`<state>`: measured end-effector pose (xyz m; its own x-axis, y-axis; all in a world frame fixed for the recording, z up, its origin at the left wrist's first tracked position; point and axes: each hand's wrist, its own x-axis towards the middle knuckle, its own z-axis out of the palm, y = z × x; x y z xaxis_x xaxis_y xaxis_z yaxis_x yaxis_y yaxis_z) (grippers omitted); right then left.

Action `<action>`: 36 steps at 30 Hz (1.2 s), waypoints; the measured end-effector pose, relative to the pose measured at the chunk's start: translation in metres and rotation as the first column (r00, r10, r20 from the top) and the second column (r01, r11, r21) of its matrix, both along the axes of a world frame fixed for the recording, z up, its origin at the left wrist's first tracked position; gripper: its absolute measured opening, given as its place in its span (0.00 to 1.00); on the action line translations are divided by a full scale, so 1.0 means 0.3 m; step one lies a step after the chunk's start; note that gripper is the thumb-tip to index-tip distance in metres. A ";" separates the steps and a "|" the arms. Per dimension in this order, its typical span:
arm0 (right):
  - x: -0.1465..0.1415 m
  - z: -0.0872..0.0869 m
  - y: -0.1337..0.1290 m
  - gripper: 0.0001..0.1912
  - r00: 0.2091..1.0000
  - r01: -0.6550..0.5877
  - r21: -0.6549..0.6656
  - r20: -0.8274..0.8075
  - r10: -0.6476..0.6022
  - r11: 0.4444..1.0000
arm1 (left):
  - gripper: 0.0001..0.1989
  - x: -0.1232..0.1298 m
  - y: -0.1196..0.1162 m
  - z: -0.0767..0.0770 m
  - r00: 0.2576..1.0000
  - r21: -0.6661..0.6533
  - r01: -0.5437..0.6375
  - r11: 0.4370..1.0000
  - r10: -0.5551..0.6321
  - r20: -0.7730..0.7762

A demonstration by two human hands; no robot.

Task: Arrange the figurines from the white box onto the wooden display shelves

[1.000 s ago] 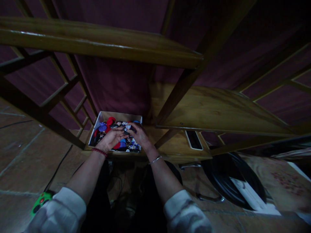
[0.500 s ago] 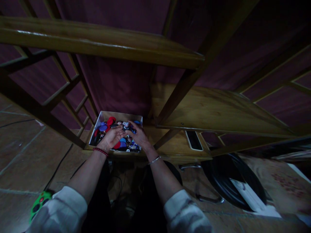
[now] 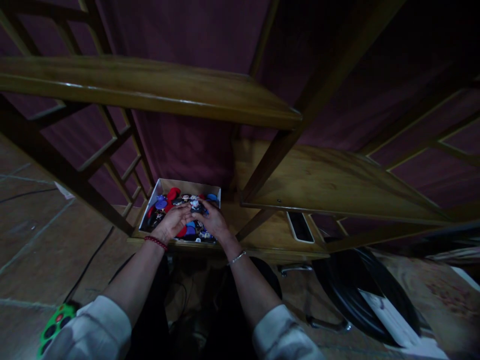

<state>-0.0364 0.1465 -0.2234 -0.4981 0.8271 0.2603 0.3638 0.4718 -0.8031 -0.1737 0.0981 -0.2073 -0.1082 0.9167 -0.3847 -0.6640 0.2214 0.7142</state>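
Note:
A white-walled open box [image 3: 150,206] is filled with small figurines and red, blue and purple pieces. My right hand [image 3: 213,220] is over its right side, thumb and index finger round a small figurine [image 3: 195,204] with pale hair and a dark body. My left hand [image 3: 174,220], with a red bead bracelet at the wrist, is palm up beside it, fingers stretched out toward the figurine. Whether the left fingertips touch it I cannot tell. Both hands cover part of the box's contents.
The box stands on a low wooden shelf [image 3: 258,242] under a higher wooden board [image 3: 150,92]. A phone [image 3: 300,227] lies to the right. Lattice bars [image 3: 108,152] rise at left. A green game controller [image 3: 56,327] and a round black seat [image 3: 360,285] are lower down.
The view has shifted, so the shelf and box sit lower. My hands and the figurine have come slightly nearer to me over the box; the grip looks the same.

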 end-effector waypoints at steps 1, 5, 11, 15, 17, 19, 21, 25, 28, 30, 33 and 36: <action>0.001 -0.002 -0.004 0.25 1.000 0.006 -0.003 -0.002 -0.006 1.000 | 0.04 0.000 -0.004 0.001 1.000 -0.003 -0.005 1.000 0.005 -0.002; 0.009 -0.003 -0.026 0.25 0.999 0.042 -0.026 0.023 -0.041 0.999 | 0.05 0.005 -0.022 0.016 0.999 -0.046 -0.013 0.999 0.011 -0.045; 0.027 0.031 -0.089 0.23 0.997 0.068 -0.015 0.031 -0.067 0.998 | 0.05 0.020 -0.062 0.046 0.985 -0.077 -0.004 0.997 -0.009 -0.172; 0.036 0.074 -0.139 0.22 0.996 0.087 0.018 -0.008 -0.087 0.996 | 0.07 0.033 -0.098 0.086 0.971 -0.077 -0.007 0.997 -0.012 -0.239; 0.040 0.107 -0.166 0.21 0.994 0.110 0.019 -0.005 -0.110 0.994 | 0.07 0.041 -0.116 0.111 0.964 -0.089 0.002 0.996 -0.026 -0.266; 0.045 0.144 -0.192 0.19 0.994 0.109 0.004 -0.005 -0.109 0.994 | 0.08 0.049 -0.134 0.137 0.957 -0.085 0.011 0.996 -0.036 -0.288; 0.051 0.175 -0.217 0.17 0.995 0.097 -0.010 -0.020 -0.097 0.995 | 0.09 0.057 -0.153 0.161 0.949 -0.070 0.032 0.997 -0.052 -0.311; 0.066 0.212 -0.264 0.14 0.994 0.089 -0.004 -0.062 -0.089 0.996 | 0.11 0.072 -0.192 0.205 0.909 -0.031 0.113 0.993 -0.116 -0.400; 0.082 0.232 -0.300 0.12 0.992 0.098 0.009 -0.074 -0.097 0.995 | 0.12 0.081 -0.214 0.230 0.869 -0.008 0.168 0.986 -0.152 -0.471; 0.095 0.249 -0.324 0.11 0.992 0.105 0.014 -0.076 -0.104 0.994 | 0.14 0.089 -0.226 0.241 0.851 -0.001 0.204 0.979 -0.178 -0.495; 0.117 0.279 -0.359 0.11 0.989 0.123 0.018 -0.087 -0.121 0.992 | 0.15 0.106 -0.244 0.261 0.830 0.023 0.259 0.966 -0.210 -0.516; 0.141 0.307 -0.393 0.10 0.986 0.127 0.017 -0.111 -0.124 0.992 | 0.15 0.126 -0.270 0.289 0.814 0.058 0.310 0.949 -0.234 -0.532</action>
